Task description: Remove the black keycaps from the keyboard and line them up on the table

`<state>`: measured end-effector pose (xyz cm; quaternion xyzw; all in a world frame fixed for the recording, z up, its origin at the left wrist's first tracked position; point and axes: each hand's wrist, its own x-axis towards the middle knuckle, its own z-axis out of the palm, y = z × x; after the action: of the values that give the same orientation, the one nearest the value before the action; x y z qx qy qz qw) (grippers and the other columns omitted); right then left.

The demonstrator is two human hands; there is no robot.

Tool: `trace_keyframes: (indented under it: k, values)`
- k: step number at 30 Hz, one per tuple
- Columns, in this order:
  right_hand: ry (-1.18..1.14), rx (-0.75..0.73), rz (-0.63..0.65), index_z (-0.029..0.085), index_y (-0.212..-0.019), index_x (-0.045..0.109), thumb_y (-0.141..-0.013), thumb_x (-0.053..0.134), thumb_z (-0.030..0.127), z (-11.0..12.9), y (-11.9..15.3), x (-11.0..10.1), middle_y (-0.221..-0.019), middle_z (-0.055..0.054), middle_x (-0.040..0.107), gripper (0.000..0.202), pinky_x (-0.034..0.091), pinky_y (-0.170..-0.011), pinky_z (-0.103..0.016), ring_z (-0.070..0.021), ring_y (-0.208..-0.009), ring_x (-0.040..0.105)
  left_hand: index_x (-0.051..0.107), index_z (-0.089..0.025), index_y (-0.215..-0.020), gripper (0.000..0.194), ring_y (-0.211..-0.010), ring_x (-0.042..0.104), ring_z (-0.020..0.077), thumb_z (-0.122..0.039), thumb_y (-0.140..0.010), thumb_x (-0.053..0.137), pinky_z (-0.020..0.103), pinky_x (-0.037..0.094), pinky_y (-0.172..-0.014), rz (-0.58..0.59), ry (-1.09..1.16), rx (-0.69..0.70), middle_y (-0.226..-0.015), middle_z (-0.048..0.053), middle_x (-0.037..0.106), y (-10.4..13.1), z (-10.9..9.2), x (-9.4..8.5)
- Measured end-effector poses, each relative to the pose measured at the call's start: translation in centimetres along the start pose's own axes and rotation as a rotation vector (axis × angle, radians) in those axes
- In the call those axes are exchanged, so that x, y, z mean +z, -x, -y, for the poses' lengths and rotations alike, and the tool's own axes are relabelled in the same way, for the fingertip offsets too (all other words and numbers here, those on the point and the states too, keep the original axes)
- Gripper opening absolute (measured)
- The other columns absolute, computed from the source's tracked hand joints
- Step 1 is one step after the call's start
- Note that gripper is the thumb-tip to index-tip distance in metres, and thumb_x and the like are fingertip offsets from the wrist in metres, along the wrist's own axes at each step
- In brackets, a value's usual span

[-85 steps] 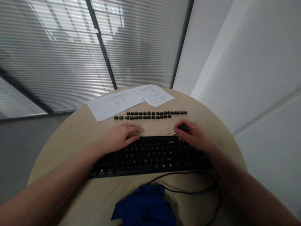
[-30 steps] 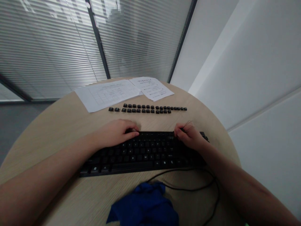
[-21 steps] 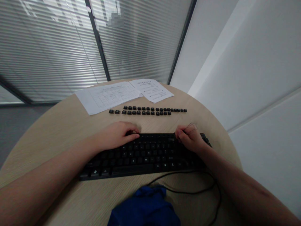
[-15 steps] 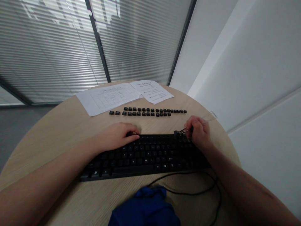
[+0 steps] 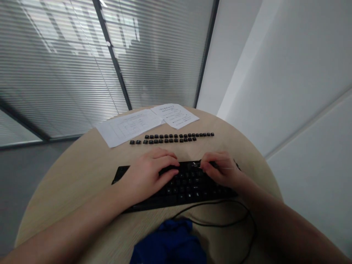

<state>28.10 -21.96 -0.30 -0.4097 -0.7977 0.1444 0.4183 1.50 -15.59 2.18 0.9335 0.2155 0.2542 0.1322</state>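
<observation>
Surface (image 5: 60,198): one, round, pale wood grain, near edge out of view.

Keyboard (image 5: 189,190): one, black, lying across the middle of the surface, its long sides slightly slanted. White legends show on some keys; the part beside and beneath the hands is too dark to read.

Left hand (image 5: 154,170): over the left part of the keyboard, touching it, loosely curved and unclenched, thumb parted from the fingers. The fingertips point towards the right edge of the surface.

Right hand (image 5: 218,168): closed on a wire tool (image 5: 196,164), above the far right part of the keyboard. The tool's metal tips point towards the left hand, over the keyboard's far side; its thin wires trail out behind the fist, blurred.

Keycaps (image 5: 161,141): black, in two rows between the keyboard and the far edge of the surface. The far row reaches farther right; the near row starts farther left, with two slightly apart at its left end.

Papers (image 5: 129,126): two white printed sheets, touching, by the far edge; print illegible.

Cable (image 5: 217,225): black, looped between the keyboard and the near edge.

Cloth (image 5: 170,244): blue, crumpled, towards the near edge, beside the cable, partly out of view.
</observation>
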Motion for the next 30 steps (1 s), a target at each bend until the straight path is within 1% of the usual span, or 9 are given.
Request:
trace_keyframes:
  k: [4,8,13,16,19,23,26,28,30]
  values:
    - [0.026,-0.085,-0.04,0.022,-0.072,0.061,-0.094,0.053,0.024,0.8,-0.1,0.2,-0.06,-0.001,0.064,0.024,0.042,-0.053,-0.026,-0.0128,-0.053,0.057,0.072,-0.023,-0.1,0.009,-0.101,0.07,0.0234,-0.028,-0.095,0.067,0.038,0.056,-0.092,0.079,0.054,0.01,-0.107,0.005,0.076,-1.5,-1.6,1.1]
    - [0.047,-0.095,-0.107,0.023,-0.07,0.06,-0.093,0.05,0.022,0.9,-0.2,-0.2,-0.06,-0.001,0.064,0.025,0.043,-0.055,-0.026,-0.0136,-0.053,0.057,0.07,-0.022,-0.092,0.001,-0.087,0.069,0.0215,-0.023,-0.091,0.07,0.034,0.055,-0.079,0.062,0.034,-0.023,-0.09,0.002,0.074,-3.4,-2.2,1.6]
    - [0.059,-0.12,-0.193,0.022,-0.07,0.058,-0.093,0.049,0.018,0.5,-0.4,-1.0,-0.059,0.0,0.062,0.025,0.041,-0.055,-0.025,-0.0131,-0.053,0.057,0.069,-0.023,-0.092,0.007,-0.088,0.067,0.022,-0.021,-0.087,0.074,0.034,0.053,-0.078,0.036,-0.057,0.007,-0.089,0.002,0.071,-5.6,-3.0,1.8]
    - [0.098,-0.155,-0.208,0.022,-0.069,0.056,-0.092,0.05,0.017,-0.2,-0.6,-1.6,-0.058,0.001,0.06,0.025,0.038,-0.054,-0.026,-0.0128,-0.052,0.053,0.07,-0.024,-0.09,0.006,-0.086,0.066,0.0217,-0.021,-0.085,0.073,0.034,0.051,-0.076,0.055,-0.077,-0.027,-0.086,0.001,0.069,-6.9,-2.9,1.9]
    - [0.17,-0.132,-0.27,0.022,-0.066,0.051,-0.093,0.05,0.019,-1.2,-0.8,-2.3,-0.056,0.001,0.055,0.027,0.035,-0.053,-0.027,-0.0129,-0.05,0.05,0.072,-0.023,-0.088,0.002,-0.079,0.065,0.0191,-0.023,-0.086,0.071,0.032,0.051,-0.073,0.051,0.005,-0.096,-0.082,0.0,0.069,-8.2,-2.0,1.9]
    - [0.286,-0.018,-0.356,0.023,-0.064,0.048,-0.094,0.05,0.023,-2.9,-1.0,-3.5,-0.054,0.001,0.051,0.03,0.033,-0.053,-0.028,-0.0136,-0.05,0.048,0.073,-0.022,-0.095,0.008,-0.074,0.064,0.0172,-0.027,-0.089,0.069,0.031,0.052,-0.072,-0.005,0.059,-0.181,-0.083,-0.001,0.072,-10.7,0.7,3.1]
    - [0.357,0.067,-0.448,0.024,-0.064,0.047,-0.095,0.049,0.028,-4.4,-1.0,-4.0,-0.052,0.001,0.049,0.031,0.033,-0.053,-0.029,-0.0146,-0.048,0.048,0.074,-0.022,-0.099,0.013,-0.086,0.067,0.0207,-0.031,-0.092,0.068,0.033,0.053,-0.079,0.068,-0.18,-0.189,-0.093,0.003,0.075,-13.4,2.7,5.5]
    - [0.398,0.108,-0.531,0.025,-0.064,0.046,-0.095,0.048,0.03,-5.5,-1.0,-4.2,-0.051,0.002,0.049,0.032,0.033,-0.053,-0.03,-0.0156,-0.047,0.049,0.075,-0.022,-0.096,0.009,-0.095,0.068,0.0232,-0.024,-0.09,0.069,0.035,0.052,-0.087,0.107,-0.239,-0.176,-0.095,0.004,0.077,-15.2,3.7,7.5]
    - [0.423,0.13,-0.593,0.025,-0.064,0.047,-0.096,0.047,0.03,-6.3,-0.8,-4.3,-0.05,0.001,0.049,0.032,0.034,-0.053,-0.03,-0.0165,-0.047,0.05,0.076,-0.023,-0.095,0.01,-0.096,0.068,0.0246,-0.022,-0.089,0.067,0.036,0.052,-0.088,0.149,-0.285,-0.161,-0.094,0.004,0.077,-16.6,4.4,9.4]
